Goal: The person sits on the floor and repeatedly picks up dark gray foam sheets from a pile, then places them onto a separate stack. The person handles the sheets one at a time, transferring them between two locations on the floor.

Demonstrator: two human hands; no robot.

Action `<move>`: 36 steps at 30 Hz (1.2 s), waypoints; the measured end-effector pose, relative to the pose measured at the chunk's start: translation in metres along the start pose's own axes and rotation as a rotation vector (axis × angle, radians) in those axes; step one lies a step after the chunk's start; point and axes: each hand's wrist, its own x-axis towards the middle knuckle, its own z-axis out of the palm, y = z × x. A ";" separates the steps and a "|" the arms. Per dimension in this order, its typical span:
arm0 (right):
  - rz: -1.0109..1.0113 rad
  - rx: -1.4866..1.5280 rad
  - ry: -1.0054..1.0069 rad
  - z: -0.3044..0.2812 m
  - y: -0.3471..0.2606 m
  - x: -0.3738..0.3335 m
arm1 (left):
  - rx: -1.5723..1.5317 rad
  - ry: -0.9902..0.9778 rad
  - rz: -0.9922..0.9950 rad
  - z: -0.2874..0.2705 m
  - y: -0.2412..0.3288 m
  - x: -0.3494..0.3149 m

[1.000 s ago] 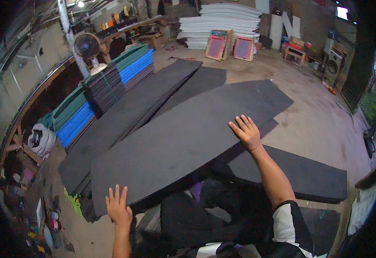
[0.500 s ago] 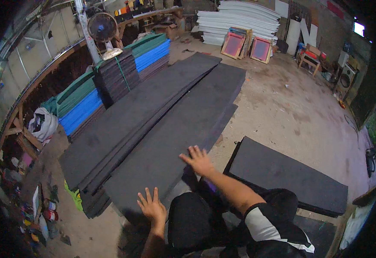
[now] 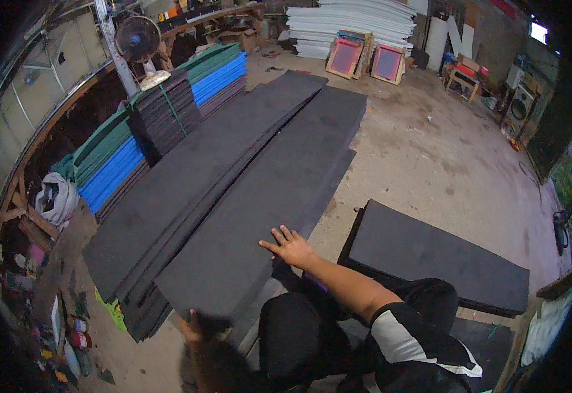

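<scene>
A long dark grey foam-like sheet (image 3: 279, 177) lies on top of a low stack in front of me. My right hand (image 3: 290, 249) rests palm down near its right edge, fingers spread. At the sheet's near end, my left hand (image 3: 192, 329) is at the corner; its fingers are blurred and partly hidden, so whether they grip the edge cannot be made out. Along the left side lies another stack of long dark sheets (image 3: 188, 177), its layers slightly staggered.
A shorter stack of dark sheets (image 3: 430, 252) sits on the floor at my right. Piled green, blue and dark sheets (image 3: 214, 82) stand at the far left beside a fan (image 3: 137, 39). White sheets (image 3: 351, 26) and framed panels (image 3: 345, 56) are at the back. Clutter lines the left.
My left hand has moved from lying open on the sheet down to its near corner. The right hand stays on the sheet, shifted slightly left. The view has moved a little.
</scene>
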 end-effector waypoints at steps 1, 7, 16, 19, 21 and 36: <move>0.018 0.017 -0.006 0.000 0.004 -0.001 | -0.180 -0.057 -0.037 0.002 -0.002 0.005; 0.052 0.020 -0.027 0.002 0.024 0.005 | 0.080 0.165 -0.126 0.032 -0.006 0.010; 0.086 0.102 -0.110 -0.005 0.040 0.013 | 0.381 0.479 -0.157 0.063 -0.003 0.037; 0.090 0.105 -0.111 -0.005 0.045 0.015 | 0.401 0.523 -0.167 0.069 -0.003 0.042; 0.095 0.102 -0.124 -0.006 0.043 0.015 | 0.407 0.534 -0.176 0.073 -0.002 0.043; 0.145 0.190 -0.215 -0.021 0.036 0.018 | 0.689 0.527 -0.127 0.055 -0.016 0.041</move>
